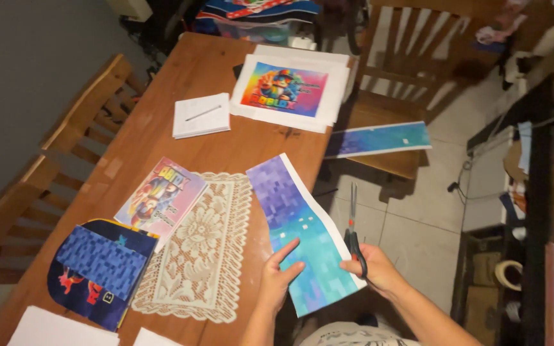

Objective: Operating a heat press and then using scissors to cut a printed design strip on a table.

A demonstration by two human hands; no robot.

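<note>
Printed sheet (pixel 302 237), purple-to-teal, hangs over the table (pixel 181 70) edge; my left hand (pixel 277 279) pinches its near end, my right hand (pixel 373 269) grips closed scissors (pixel 353 221) along its white margin. I judge trimming partly done: one cut strip (pixel 379 139) lies on the chair (pixel 386 115), white border left here.

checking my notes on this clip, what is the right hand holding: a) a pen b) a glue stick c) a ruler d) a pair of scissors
d: the right hand grips black-handled scissors, blades pointing away from the person beside the white edge of the purple-to-teal printed sheet, which the left hand steadies.
</note>
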